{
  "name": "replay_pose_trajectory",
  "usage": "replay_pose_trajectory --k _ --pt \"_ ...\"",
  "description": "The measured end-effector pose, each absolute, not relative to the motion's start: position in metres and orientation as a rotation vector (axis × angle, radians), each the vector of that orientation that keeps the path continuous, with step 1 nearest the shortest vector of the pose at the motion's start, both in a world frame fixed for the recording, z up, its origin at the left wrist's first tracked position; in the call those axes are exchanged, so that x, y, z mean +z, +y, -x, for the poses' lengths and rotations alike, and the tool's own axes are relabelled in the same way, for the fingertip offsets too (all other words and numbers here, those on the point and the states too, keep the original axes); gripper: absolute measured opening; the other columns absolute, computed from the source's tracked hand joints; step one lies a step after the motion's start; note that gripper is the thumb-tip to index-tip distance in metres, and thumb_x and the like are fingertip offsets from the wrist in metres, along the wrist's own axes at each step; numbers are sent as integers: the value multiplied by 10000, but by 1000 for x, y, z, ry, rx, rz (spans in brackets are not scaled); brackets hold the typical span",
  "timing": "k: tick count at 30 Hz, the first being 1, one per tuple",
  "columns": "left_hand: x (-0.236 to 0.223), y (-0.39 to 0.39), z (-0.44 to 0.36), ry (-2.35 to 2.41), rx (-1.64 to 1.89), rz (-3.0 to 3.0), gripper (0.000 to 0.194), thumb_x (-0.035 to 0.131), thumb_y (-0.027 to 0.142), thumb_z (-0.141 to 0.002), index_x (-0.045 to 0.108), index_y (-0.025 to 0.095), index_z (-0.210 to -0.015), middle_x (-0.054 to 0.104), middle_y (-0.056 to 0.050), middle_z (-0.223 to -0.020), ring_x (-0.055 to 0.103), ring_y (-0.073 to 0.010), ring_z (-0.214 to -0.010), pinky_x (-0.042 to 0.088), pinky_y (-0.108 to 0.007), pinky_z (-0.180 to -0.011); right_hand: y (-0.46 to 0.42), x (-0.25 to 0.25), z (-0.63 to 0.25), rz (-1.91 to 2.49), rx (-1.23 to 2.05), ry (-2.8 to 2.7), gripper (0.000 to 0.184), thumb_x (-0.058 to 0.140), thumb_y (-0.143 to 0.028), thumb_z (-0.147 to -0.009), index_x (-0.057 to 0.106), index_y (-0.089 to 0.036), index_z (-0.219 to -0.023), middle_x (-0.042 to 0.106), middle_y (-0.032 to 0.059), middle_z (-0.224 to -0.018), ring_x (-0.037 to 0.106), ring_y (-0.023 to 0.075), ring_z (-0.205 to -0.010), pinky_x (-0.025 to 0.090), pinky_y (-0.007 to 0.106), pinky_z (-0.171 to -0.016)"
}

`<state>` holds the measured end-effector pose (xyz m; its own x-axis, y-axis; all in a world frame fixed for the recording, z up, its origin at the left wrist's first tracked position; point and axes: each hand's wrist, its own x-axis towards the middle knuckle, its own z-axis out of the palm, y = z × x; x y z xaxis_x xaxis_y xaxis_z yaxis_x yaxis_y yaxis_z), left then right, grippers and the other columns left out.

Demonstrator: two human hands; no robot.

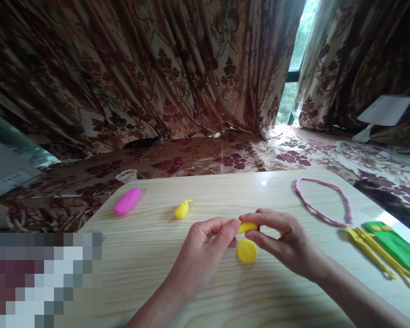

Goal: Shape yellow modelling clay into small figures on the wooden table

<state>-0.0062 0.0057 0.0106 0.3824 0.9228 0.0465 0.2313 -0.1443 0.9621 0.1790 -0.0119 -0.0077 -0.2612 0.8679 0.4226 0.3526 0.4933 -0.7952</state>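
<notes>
Between the fingertips of both hands is a small piece of yellow modelling clay, held just above the table. My left hand pinches its left end between thumb and fingers. At the other end, my right hand grips it with thumb and fingertips. A flat round yellow clay disc lies on the table right below the hands. Farther back to the left rests a yellow clay lump with a thin pulled-out tip.
A pink clay block lies at the table's back left. To the right are a pink twisted clay loop, yellow modelling tools and a green clay slab with small yellow pieces on it. A white lamp stands beyond the wooden table.
</notes>
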Motion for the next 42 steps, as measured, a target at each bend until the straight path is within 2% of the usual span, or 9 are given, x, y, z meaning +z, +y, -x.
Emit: replay_pose_trajectory --k 6,11,16,21,26,30,34,38,42 --pt "12 3 6 1010 837 -1603 301 508 341 -863 582 170 -627 566 31 -630 507 -105 -634 378 -186 -607 -13 -9 -177 1013 729 -1814 319 631 -228 -816 608 -240 -1134 673 14 -852 609 146 -777 484 232 -678" --pt "11 3 6 1002 811 -1575 324 499 351 -867 579 164 -614 568 31 -622 511 -102 -638 388 -178 -616 -11 -11 -176 985 739 -1866 197 610 -214 -834 657 -194 -1024 645 9 -755 585 117 -674 456 217 -627" --pt "9 4 5 1012 811 -1591 330 492 357 -872 575 165 -617 553 39 -610 493 -93 -617 375 -178 -608 -10 -11 -175 991 739 -1845 260 631 -221 -818 631 -188 -1075 654 16 -782 597 129 -703 465 229 -656" --pt "10 3 4 1048 790 -1578 350 498 382 -865 565 165 -598 537 44 -582 467 -84 -575 357 -176 -568 -11 -11 -174 1009 737 -1889 155 603 -222 -839 671 -182 -972 613 6 -717 564 110 -635 441 218 -597" --pt "8 4 5 1036 770 -1602 387 452 386 -884 562 162 -588 560 22 -594 489 -108 -601 367 -206 -603 -11 -14 -175 982 752 -1848 282 641 -224 -811 626 -195 -1090 643 13 -765 592 125 -684 463 227 -643" --pt "6 4 7 1056 758 -1625 436 357 375 -923 552 166 -593 552 14 -605 510 -126 -646 368 -233 -679 -11 -13 -175 983 749 -1872 186 607 -224 -837 658 -197 -1014 644 19 -764 589 123 -669 459 232 -630" --pt "5 4 7 1043 773 -1642 405 375 357 -918 539 167 -600 573 8 -640 537 -141 -696 368 -234 -692 -11 -12 -174 1024 731 -1867 180 609 -239 -836 658 -198 -1004 647 17 -758 593 126 -671 460 235 -633" --pt "5 3 6 1036 766 -1634 397 366 290 -919 536 167 -582 549 18 -610 513 -129 -656 364 -228 -676 -11 -11 -173 1007 756 -1844 242 631 -239 -819 636 -200 -1057 653 22 -798 607 135 -709 472 236 -650" --pt "8 3 4 1031 750 -1611 419 360 324 -922 536 167 -576 537 18 -608 508 -124 -652 368 -226 -691 -11 -11 -173 966 768 -1870 163 613 -232 -836 671 -197 -985 634 16 -758 596 117 -671 464 224 -625"
